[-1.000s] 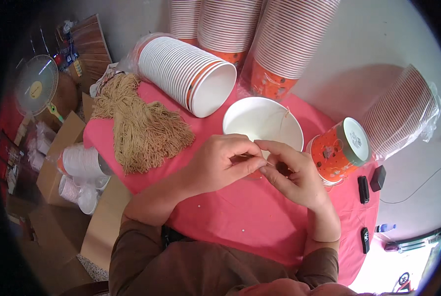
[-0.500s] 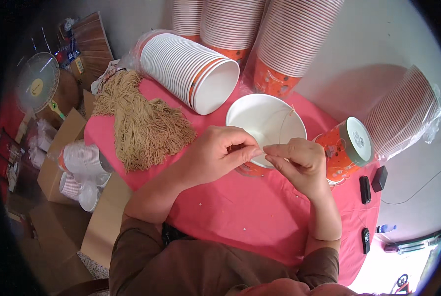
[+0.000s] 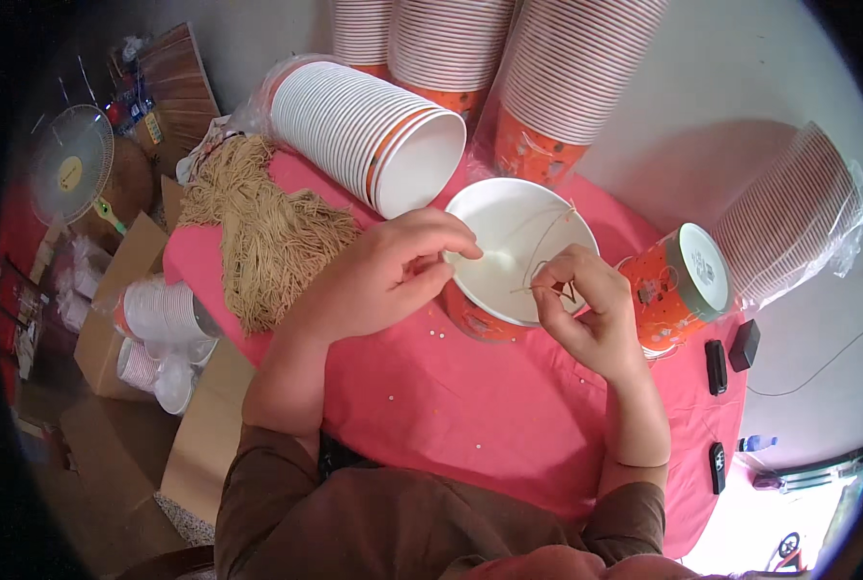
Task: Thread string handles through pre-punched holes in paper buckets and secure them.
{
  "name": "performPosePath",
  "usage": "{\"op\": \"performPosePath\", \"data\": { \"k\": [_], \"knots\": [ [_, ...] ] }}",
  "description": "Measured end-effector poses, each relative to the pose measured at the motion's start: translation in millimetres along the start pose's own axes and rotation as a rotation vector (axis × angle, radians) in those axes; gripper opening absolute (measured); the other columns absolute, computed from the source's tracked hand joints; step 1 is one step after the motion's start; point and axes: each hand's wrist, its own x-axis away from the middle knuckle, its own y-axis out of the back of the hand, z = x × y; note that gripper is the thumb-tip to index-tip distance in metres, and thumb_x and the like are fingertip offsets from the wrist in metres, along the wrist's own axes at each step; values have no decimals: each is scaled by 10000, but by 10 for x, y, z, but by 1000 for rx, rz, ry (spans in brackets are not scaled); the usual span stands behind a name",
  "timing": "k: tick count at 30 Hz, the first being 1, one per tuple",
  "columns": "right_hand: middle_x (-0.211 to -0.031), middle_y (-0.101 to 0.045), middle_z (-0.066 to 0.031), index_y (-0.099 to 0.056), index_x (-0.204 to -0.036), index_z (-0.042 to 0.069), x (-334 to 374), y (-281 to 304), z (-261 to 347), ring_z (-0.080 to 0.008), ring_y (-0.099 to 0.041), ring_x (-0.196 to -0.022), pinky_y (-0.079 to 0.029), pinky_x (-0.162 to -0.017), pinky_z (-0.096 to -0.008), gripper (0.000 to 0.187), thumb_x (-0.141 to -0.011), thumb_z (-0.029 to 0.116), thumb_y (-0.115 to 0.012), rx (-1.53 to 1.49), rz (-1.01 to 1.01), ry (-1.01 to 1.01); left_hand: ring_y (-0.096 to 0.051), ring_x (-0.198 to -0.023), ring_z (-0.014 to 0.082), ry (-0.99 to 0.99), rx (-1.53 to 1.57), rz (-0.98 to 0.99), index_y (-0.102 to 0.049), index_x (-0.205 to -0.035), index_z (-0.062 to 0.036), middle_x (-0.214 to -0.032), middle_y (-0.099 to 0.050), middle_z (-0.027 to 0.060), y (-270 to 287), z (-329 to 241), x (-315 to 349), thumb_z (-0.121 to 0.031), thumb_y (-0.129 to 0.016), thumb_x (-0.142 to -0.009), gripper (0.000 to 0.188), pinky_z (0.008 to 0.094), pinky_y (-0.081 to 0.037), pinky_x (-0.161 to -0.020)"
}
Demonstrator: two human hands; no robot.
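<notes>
A white-lined paper bucket (image 3: 523, 217) with an orange outside stands upright on the pink-covered table in front of me. From its far right rim a thin tan cord (image 3: 546, 235) runs down across the opening to my right hand (image 3: 591, 304). Thumb and forefinger of that hand pinch the cord near its end, which sticks out in a small loop. My left hand (image 3: 393, 271) is open at the bucket's left rim, thumb and fingertips apart with nothing between them. Several tiny white beads (image 3: 436, 333) lie on the cloth just below the bucket.
A bundle of tan cords (image 3: 282, 232) lies at left, beside a stack of buckets on its side (image 3: 354, 130). Tall bucket stacks (image 3: 576, 77) stand behind. An upside-down orange bucket (image 3: 659, 290), wrapped lids (image 3: 789, 222) and dark small objects (image 3: 716, 367) are at right.
My hands have parted. The left let go and drew back to the left, its fingers spreading; the right moved slightly right with the cord. White beads now show below the bucket.
</notes>
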Motion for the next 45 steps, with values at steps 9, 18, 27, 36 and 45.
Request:
{"op": "performPosePath", "data": {
  "k": [9, 18, 27, 36, 45],
  "knots": [
    [-776, -607, -108, -597, -833, 2, 25, 22, -3, -252, -630, -701, -501, -604, -345, 121, -753, -60, -661, 25, 80, -106, -637, -913, 279, -96, -190, 116, -656, -930, -22, -989, -636, 86, -99, 221, -31, -48, -660, -829, 104, 369, -523, -757],
    [-772, -597, -114, -571, -852, 16, 35, 140, 148, -301, -614, -682, -488, -592, -383, 154, -746, -31, -673, 298, 170, 1, -584, -808, 194, -513, -617, -145, -683, -902, -50, -939, -613, 21, -325, 55, -82, -79, -630, -716, 195, 313, -508, -688],
    [-730, -565, -103, -551, -845, 43, 34, 148, 179, -302, -607, -694, -490, -590, -415, 134, -790, 72, -670, 386, 147, 88, -565, -775, 183, -638, -698, -189, -699, -929, -40, -965, -614, 27, -384, 61, -83, -103, -650, -701, 241, 288, -514, -682],
    [-762, -599, -106, -582, -841, 39, 35, 144, 190, -317, -605, -668, -489, -582, -402, 173, -717, -3, -695, 370, 134, 78, -559, -763, 174, -683, -714, -196, -690, -923, -42, -966, -611, 26, -402, 67, -85, -114, -652, -708, 230, 289, -510, -675],
    [-748, -587, -106, -584, -840, 40, 37, 128, 201, -321, -599, -659, -488, -581, -408, 190, -703, -4, -708, 375, 155, 75, -547, -755, 163, -688, -708, -193, -684, -925, -51, -954, -601, 14, -406, 53, -83, -118, -649, -719, 219, 285, -494, -660]
  ]
}}
